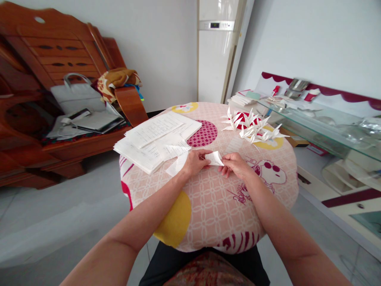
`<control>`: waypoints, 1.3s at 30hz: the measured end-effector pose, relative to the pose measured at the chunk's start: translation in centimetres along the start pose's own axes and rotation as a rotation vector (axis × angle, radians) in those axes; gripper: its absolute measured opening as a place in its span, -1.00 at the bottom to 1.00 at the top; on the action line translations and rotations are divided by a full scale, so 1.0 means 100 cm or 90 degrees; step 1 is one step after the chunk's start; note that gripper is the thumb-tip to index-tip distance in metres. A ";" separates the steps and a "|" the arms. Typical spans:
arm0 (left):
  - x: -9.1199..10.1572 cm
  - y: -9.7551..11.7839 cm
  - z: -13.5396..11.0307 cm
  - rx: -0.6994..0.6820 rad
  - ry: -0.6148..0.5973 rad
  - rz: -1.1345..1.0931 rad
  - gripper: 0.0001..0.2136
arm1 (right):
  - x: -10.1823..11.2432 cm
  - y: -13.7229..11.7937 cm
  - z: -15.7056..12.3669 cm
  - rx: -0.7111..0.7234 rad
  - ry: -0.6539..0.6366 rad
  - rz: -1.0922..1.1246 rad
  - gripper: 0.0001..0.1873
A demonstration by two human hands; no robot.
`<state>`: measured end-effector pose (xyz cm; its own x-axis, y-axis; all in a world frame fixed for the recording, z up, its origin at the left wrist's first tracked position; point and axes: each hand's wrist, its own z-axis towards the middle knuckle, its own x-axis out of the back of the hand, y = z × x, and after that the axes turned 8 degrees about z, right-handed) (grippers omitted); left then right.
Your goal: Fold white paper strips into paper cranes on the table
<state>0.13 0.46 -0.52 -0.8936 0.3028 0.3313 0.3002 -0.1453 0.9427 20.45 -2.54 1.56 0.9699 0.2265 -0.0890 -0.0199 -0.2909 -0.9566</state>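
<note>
Between my hands, just above the middle of the round table, is a small folded piece of white paper (214, 158). My left hand (197, 162) pinches its left end with thumb and fingers. At its right corner, my right hand (234, 164) grips the paper between thumb and forefinger, the other fingers curled below. Several white folded paper cranes (253, 126) sit grouped beyond my right hand. To the left lies a stack of written paper sheets (151, 139), with loose cut pieces of paper (175, 166) by my left wrist.
A patterned pink cloth (208, 202) covers the round table. At the right stands a glass-topped cabinet (321, 123) with papers and containers on it. A wooden bench (74, 147) on the left holds a grey bag (76, 95) and a laptop-like flat item.
</note>
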 end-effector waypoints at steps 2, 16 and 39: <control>0.001 0.003 -0.002 -0.012 -0.033 -0.025 -0.47 | 0.001 -0.001 -0.002 -0.001 0.004 -0.018 -0.80; -0.009 0.004 -0.007 -0.224 0.094 0.353 -0.79 | 0.006 -0.001 0.002 0.123 0.158 -0.411 -0.91; 0.003 0.004 -0.007 -0.290 -0.117 0.243 -0.85 | 0.005 0.007 0.004 0.272 0.094 -0.559 -0.79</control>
<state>-0.28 -0.13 -0.03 -0.6668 0.3022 0.6812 0.3782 -0.6504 0.6587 20.86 -2.22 0.74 0.7026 0.0739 0.7077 0.6633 0.2918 -0.6891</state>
